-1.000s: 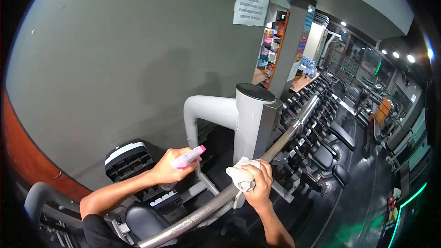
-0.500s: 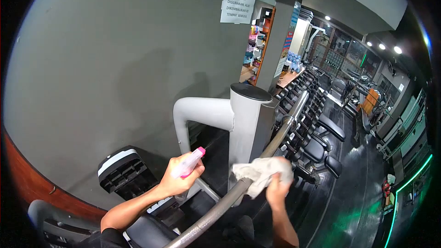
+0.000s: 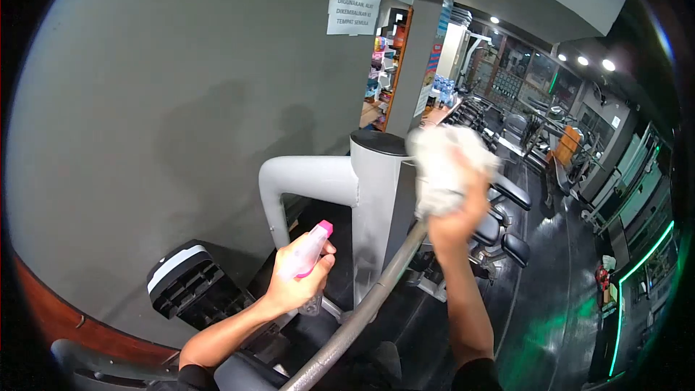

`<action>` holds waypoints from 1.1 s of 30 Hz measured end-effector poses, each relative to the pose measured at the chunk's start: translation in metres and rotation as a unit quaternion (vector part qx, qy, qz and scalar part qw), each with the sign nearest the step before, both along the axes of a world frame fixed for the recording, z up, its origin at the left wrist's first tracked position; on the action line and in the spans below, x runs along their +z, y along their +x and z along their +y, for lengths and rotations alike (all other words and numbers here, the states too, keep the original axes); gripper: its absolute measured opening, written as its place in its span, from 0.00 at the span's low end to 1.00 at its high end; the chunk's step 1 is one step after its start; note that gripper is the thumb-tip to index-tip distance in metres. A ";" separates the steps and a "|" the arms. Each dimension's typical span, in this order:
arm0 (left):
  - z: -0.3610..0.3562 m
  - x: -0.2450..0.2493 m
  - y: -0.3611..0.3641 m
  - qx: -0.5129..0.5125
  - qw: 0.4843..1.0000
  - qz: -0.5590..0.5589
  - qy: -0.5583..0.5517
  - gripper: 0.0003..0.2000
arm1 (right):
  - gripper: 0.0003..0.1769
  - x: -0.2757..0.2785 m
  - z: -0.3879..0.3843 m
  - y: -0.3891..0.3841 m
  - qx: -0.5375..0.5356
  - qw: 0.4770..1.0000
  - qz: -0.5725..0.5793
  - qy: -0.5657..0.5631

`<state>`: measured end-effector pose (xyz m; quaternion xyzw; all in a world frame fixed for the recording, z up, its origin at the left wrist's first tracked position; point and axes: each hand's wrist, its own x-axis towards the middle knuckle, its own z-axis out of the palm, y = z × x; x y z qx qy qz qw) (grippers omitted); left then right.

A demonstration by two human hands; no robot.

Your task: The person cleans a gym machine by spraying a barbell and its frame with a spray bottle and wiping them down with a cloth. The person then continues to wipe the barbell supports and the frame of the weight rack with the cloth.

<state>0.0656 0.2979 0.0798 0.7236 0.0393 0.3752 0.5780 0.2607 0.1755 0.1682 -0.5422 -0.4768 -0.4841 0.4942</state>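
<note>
A pink-and-white spray bottle (image 3: 309, 252) is in my left hand (image 3: 295, 275), its pink nozzle pointing up and to the right. My fingers are wrapped round its neck, and the clear lower part shows beneath them. My right hand (image 3: 457, 221) grips a white cloth (image 3: 450, 163), blurred by motion, at the far end of a long metal barbell (image 3: 362, 309). The cloth and hand cover that end of the bar. Along its nearer length the bar runs bare toward the bottom of the view. Behind it stands a grey rack post (image 3: 373, 206) with a black cap.
A curved grey tube (image 3: 304, 176) joins the post on the left. A black step platform (image 3: 192, 280) leans against the grey wall (image 3: 145, 87). Dumbbells (image 3: 474, 114) on a rack and black benches (image 3: 515, 250) stand beyond my right hand. A paper sign (image 3: 354, 7) hangs on the wall.
My right hand has slid the cloth up and away along the bar, from its middle to the far end. My left hand still holds the spray bottle. The view has shifted slightly.
</note>
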 end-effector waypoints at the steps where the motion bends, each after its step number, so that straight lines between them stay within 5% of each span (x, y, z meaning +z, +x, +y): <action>1: -0.002 -0.003 -0.001 -0.008 0.999 0.003 -0.040 0.04 | 0.23 -0.001 0.014 0.005 -0.051 0.993 -0.045 -0.094; 3: -0.003 -0.003 -0.005 -0.026 0.995 0.014 -0.092 0.04 | 0.19 0.004 0.038 0.000 -0.091 0.941 -0.124 -0.301; 11: 0.003 -0.026 -0.017 -0.009 0.990 0.012 -0.142 0.05 | 0.14 -0.024 0.018 0.012 -0.098 0.853 -0.282 -0.428; 16: -0.004 -0.037 -0.014 -0.018 0.994 0.041 -0.101 0.04 | 0.12 -0.028 0.010 0.012 -0.027 0.799 -0.216 -0.560; 19: -0.005 -0.035 -0.016 -0.016 0.993 0.051 -0.108 0.04 | 0.14 -0.034 0.006 0.006 -0.025 0.654 -0.065 -0.753; 22: -0.004 -0.035 -0.014 -0.021 0.991 0.050 -0.123 0.04 | 0.16 -0.019 0.009 0.008 0.033 0.653 0.011 -0.757; 24: -0.004 -0.037 -0.014 -0.019 0.990 0.042 -0.134 0.04 | 0.21 0.011 0.014 -0.002 -0.030 0.661 0.082 -0.745; 25: -0.003 -0.039 -0.014 -0.010 0.991 0.042 -0.123 0.04 | 0.22 0.025 0.012 -0.005 -0.043 0.713 0.074 -0.696; 26: -0.002 -0.043 -0.013 0.000 0.992 0.040 -0.117 0.04 | 0.24 0.043 0.012 -0.008 0.022 0.879 -0.026 -0.476; 27: 0.000 -0.046 -0.013 0.001 0.992 0.038 -0.120 0.04 | 0.24 0.057 0.013 -0.021 -0.005 0.918 -0.064 -0.391; 30: 0.004 -0.054 -0.013 0.011 0.988 0.041 -0.146 0.04 | 0.19 0.059 0.035 -0.017 -0.078 0.921 -0.270 -0.269; 33: 0.004 -0.055 -0.014 0.014 0.987 0.025 -0.159 0.04 | 0.17 0.006 0.071 0.012 -0.088 0.877 -0.295 -0.369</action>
